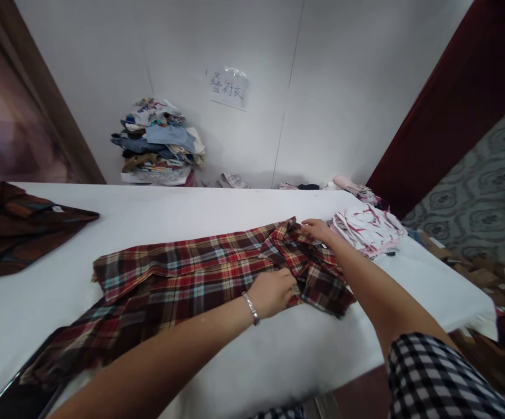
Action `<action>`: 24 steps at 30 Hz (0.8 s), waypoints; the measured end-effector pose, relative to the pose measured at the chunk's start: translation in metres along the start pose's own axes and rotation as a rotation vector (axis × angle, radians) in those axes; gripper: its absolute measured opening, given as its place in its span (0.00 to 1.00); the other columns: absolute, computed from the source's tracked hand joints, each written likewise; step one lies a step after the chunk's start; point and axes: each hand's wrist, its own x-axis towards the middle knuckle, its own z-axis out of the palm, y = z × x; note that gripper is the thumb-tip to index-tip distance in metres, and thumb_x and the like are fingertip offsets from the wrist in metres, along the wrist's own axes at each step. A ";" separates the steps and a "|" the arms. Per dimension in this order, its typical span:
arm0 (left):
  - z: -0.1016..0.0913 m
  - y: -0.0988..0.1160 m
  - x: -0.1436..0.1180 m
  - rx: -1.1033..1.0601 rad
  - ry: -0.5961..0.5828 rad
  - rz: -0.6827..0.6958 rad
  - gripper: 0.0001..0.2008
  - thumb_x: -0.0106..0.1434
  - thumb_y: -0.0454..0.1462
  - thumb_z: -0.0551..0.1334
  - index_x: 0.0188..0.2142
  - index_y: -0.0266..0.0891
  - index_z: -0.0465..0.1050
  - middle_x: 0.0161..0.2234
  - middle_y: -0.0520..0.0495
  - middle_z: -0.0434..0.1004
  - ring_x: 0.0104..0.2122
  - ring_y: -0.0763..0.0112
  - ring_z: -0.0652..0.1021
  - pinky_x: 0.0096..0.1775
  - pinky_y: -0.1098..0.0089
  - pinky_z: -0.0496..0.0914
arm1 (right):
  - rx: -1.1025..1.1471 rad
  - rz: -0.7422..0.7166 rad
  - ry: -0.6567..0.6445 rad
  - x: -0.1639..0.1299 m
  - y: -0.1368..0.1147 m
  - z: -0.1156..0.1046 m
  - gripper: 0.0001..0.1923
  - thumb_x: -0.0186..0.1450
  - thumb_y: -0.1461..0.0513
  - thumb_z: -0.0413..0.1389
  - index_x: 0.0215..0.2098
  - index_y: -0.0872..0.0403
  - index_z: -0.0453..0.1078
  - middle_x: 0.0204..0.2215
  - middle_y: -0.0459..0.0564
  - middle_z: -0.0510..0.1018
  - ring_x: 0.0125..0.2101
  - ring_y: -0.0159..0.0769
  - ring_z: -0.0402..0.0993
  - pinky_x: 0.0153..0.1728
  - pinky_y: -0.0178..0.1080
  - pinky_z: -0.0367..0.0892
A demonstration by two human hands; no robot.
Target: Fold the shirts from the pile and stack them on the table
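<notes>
A red, brown and cream plaid shirt [221,259] lies lengthwise on the white table, its collar end to the right and one part trailing over the near left edge. My left hand [274,293], with a silver bracelet at the wrist, has its fingers curled on the near side of the shirt below the collar. Across from it, my right hand [317,230] pinches the far edge beside the collar. The fingertips of both hands are partly hidden by cloth or by the hands themselves.
A brown patterned garment [20,227] lies at the table's left. Folded white-and-red clothes [368,228] sit at the right. Behind the white table [243,355] rises a tall clothes pile [160,142]. A dark chair-like object [25,396] is at lower left.
</notes>
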 end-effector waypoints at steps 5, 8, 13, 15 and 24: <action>0.019 0.025 0.016 -0.312 0.017 -0.240 0.18 0.66 0.41 0.60 0.54 0.41 0.70 0.52 0.38 0.74 0.48 0.65 0.78 0.43 0.63 0.68 | 0.218 -0.050 -0.060 -0.103 0.034 -0.009 0.21 0.64 0.50 0.56 0.49 0.53 0.76 0.47 0.51 0.81 0.46 0.43 0.77 0.49 0.42 0.70; 0.027 0.022 0.030 -0.523 0.029 -0.430 0.23 0.63 0.43 0.62 0.56 0.38 0.69 0.50 0.37 0.77 0.48 0.59 0.78 0.45 0.63 0.69 | 0.231 -0.082 0.055 -0.157 0.048 0.008 0.27 0.60 0.50 0.60 0.55 0.51 0.73 0.53 0.53 0.77 0.50 0.47 0.74 0.52 0.46 0.68; 0.035 0.035 0.045 -0.793 0.100 -0.539 0.23 0.62 0.45 0.61 0.53 0.35 0.71 0.37 0.43 0.82 0.38 0.63 0.80 0.39 0.67 0.71 | 0.311 -0.004 0.195 -0.192 0.046 0.035 0.15 0.62 0.52 0.54 0.34 0.53 0.77 0.28 0.50 0.78 0.31 0.41 0.73 0.37 0.44 0.70; 0.036 0.043 0.040 -1.002 0.152 -0.604 0.24 0.60 0.48 0.63 0.50 0.34 0.72 0.37 0.42 0.82 0.36 0.61 0.80 0.37 0.66 0.72 | 0.537 0.027 0.221 -0.198 0.033 0.038 0.17 0.62 0.49 0.55 0.32 0.53 0.75 0.25 0.47 0.75 0.27 0.37 0.70 0.30 0.40 0.68; 0.000 0.063 -0.037 -1.476 0.569 -0.549 0.18 0.52 0.46 0.69 0.38 0.35 0.78 0.37 0.42 0.83 0.39 0.59 0.80 0.46 0.61 0.73 | 0.892 -0.267 -0.116 -0.218 -0.031 0.051 0.16 0.63 0.50 0.58 0.36 0.53 0.77 0.28 0.47 0.76 0.27 0.32 0.72 0.26 0.34 0.67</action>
